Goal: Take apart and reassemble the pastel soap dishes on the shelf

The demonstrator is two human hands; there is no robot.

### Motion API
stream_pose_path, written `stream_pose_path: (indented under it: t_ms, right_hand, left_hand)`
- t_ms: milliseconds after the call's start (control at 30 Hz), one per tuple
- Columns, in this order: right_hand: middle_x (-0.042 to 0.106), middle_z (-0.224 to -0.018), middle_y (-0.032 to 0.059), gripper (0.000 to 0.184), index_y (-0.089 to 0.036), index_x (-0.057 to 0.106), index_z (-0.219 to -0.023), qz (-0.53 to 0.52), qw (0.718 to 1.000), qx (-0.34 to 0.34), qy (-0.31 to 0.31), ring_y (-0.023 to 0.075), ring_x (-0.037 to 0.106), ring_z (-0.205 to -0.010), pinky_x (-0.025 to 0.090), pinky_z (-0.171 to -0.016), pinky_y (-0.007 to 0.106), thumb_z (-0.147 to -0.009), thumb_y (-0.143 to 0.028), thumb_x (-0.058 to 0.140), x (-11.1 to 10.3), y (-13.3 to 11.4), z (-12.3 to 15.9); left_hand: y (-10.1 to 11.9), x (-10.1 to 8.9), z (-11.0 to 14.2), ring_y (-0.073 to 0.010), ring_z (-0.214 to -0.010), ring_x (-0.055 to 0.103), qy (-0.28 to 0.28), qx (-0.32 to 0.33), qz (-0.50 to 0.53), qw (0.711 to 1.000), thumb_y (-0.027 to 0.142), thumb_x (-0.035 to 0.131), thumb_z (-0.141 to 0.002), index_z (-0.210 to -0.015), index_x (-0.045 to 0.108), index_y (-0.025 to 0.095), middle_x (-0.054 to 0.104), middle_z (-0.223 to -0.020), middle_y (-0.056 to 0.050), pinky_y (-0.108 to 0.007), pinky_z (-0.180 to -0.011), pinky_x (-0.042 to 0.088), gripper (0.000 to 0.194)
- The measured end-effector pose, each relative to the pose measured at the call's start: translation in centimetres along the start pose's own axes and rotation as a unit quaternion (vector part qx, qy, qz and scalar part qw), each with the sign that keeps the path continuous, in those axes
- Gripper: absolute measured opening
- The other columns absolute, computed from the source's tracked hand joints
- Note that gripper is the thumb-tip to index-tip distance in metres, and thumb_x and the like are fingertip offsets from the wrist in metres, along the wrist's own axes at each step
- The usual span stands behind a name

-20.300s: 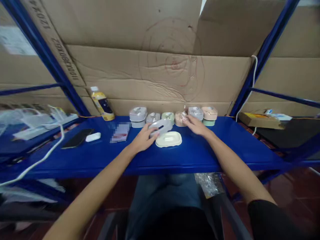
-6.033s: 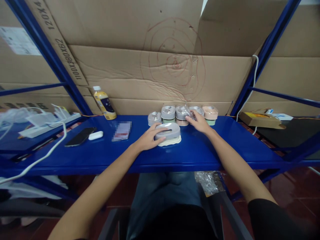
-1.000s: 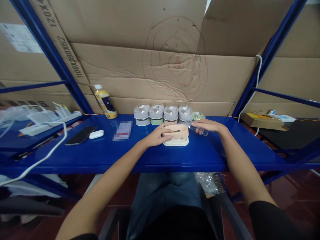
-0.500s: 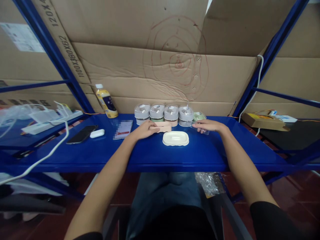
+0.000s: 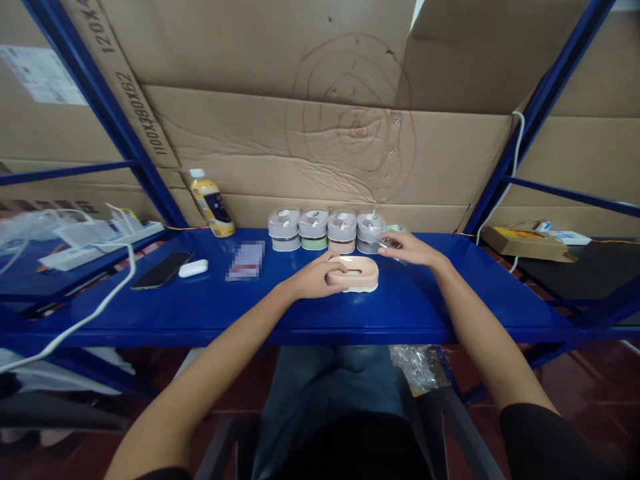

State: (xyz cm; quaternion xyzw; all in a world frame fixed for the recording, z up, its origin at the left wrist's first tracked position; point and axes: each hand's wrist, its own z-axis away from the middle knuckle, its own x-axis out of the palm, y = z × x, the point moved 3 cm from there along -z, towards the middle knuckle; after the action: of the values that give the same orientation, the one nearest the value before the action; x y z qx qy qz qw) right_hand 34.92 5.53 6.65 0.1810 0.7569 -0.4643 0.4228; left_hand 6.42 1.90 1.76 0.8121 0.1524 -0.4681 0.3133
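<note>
My left hand (image 5: 319,276) is closed on a pink oval cover (image 5: 369,269) with a slot in its top. The cover sits over the cream oval tray (image 5: 367,290), whose wavy edge shows beneath it. Closer to the back, my right hand (image 5: 409,249) pinches a thin clear plastic piece (image 5: 389,244), partly hidden by the fingers. Just beyond that hand is a green-topped container (image 5: 398,229), mostly covered. Beside it stands a row of several small lidded boxes with clear tops, among them a grey one (image 5: 285,231) and a pink one (image 5: 342,233).
A yellow bottle (image 5: 213,204), a blurred-out phone (image 5: 246,261), a white earbud case (image 5: 194,268) and a dark phone (image 5: 163,271) are on the left of the blue shelf (image 5: 300,320). Blue posts and cardboard bound the back. A white cable (image 5: 113,287) crosses the left side.
My left hand has brought the pink cover right and nearer, over the cream tray. My right hand has shifted slightly left and back with the clear plastic.
</note>
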Motion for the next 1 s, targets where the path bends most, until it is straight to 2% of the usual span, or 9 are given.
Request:
stream_pose_path:
  t_ms: [100,200,367,433,567,667,767,900,1000]
  right_hand:
    - [0.073,-0.128,0.0107,0.072,-0.022,0.065,-0.138,-0.003,0.998,-0.068,0.007,0.0301,0.07,-0.112,0.055,-0.1,0.048,-0.08,-0.062,0.08,1.2,-1.1,-0.1]
    - [0.069,-0.138,0.0115,0.08,-0.022,0.063,-0.142,-0.007,0.992,-0.124,-0.003,0.0317,0.066,-0.123,0.052,-0.108,0.048,-0.075,-0.058,0.085,2.6,-2.3,-0.3]
    - [0.068,-0.131,0.0128,0.088,-0.022,0.058,-0.15,0.055,0.986,-0.156,-0.008,0.0318,0.065,-0.12,0.05,-0.108,0.049,-0.075,-0.061,0.085,4.6,-3.2,-0.5]
    - [0.068,-0.125,0.0131,0.092,-0.021,0.055,-0.153,0.083,0.985,-0.149,-0.009,0.0318,0.065,-0.115,0.051,-0.105,0.049,-0.076,-0.065,0.083,5.3,-3.1,-0.7]
    - [0.066,-0.117,0.0123,0.097,-0.023,0.054,-0.154,0.115,0.985,-0.129,-0.009,0.0312,0.065,-0.106,0.053,-0.098,0.048,-0.075,-0.072,0.081,6.0,-3.0,-0.8]
    - [0.065,-0.11,0.01,0.096,-0.027,0.053,-0.156,0.129,0.983,-0.127,-0.02,0.03,0.065,-0.1,0.054,-0.094,0.046,-0.076,-0.072,0.08,6.2,-3.1,-0.9]
    - [0.064,-0.108,0.0108,0.096,-0.026,0.052,-0.157,0.148,0.98,-0.133,-0.028,0.0304,0.064,-0.098,0.054,-0.091,0.046,-0.078,-0.073,0.078,6.3,-3.3,-0.8]
    - [0.063,-0.111,0.0136,0.097,-0.022,0.054,-0.155,0.169,0.976,-0.137,-0.02,0.0317,0.064,-0.097,0.054,-0.089,0.047,-0.078,-0.075,0.076,6.6,-3.7,-0.6]
    - [0.062,-0.113,0.0147,0.096,-0.021,0.055,-0.154,0.168,0.975,-0.141,-0.021,0.0315,0.064,-0.096,0.054,-0.088,0.046,-0.078,-0.075,0.076,6.7,-4.1,-0.4]
  left_hand:
    - [-0.1,0.3,0.0,-0.0361,-0.132,0.059,-0.009,-0.02,-0.005,1.0,0.05,0.083,-0.078,-0.134,0.064,0.022,0.06,-0.139,-0.013,-0.051,-0.115,0.047,0.066]
    - [0.0,0.4,-0.1,-0.0406,-0.139,0.055,0.011,-0.038,0.019,0.999,0.049,0.085,-0.074,-0.154,0.043,0.02,0.055,-0.151,-0.018,-0.053,-0.115,0.047,0.095]
    - [-0.3,1.1,-0.1,-0.0423,-0.132,0.062,0.021,-0.075,0.07,0.994,0.041,0.084,-0.072,-0.168,0.007,0.02,0.051,-0.157,-0.022,-0.052,-0.104,0.054,0.125]
    - [-0.5,1.4,-0.2,-0.043,-0.133,0.062,0.019,-0.082,0.074,0.994,0.04,0.084,-0.072,-0.169,-0.002,0.019,0.051,-0.157,-0.023,-0.053,-0.104,0.054,0.131]
    - [-0.7,1.8,-0.3,-0.0432,-0.137,0.059,0.02,-0.078,0.057,0.995,0.039,0.083,-0.073,-0.169,-0.005,0.02,0.045,-0.162,-0.024,-0.054,-0.107,0.053,0.132]
    - [-0.8,2.0,-0.2,-0.0434,-0.149,0.046,0.03,-0.057,0.052,0.997,0.042,0.084,-0.074,-0.17,-0.004,0.019,0.033,-0.169,-0.024,-0.055,-0.116,0.047,0.132]
    - [-1.1,2.2,-0.2,-0.043,-0.157,0.033,0.036,-0.045,0.06,0.997,0.047,0.084,-0.074,-0.17,-0.001,0.018,0.025,-0.173,-0.023,-0.055,-0.124,0.039,0.131]
    - [-1.4,2.2,-0.2,-0.0429,-0.159,0.028,0.03,-0.038,0.054,0.997,0.05,0.085,-0.074,-0.17,0.001,0.018,0.02,-0.174,-0.024,-0.057,-0.127,0.035,0.132]
    - [-1.2,2.0,-0.2,-0.0438,-0.159,0.03,0.025,-0.041,0.05,0.998,0.051,0.084,-0.075,-0.169,0.005,0.017,0.023,-0.173,-0.024,-0.057,-0.126,0.035,0.128]
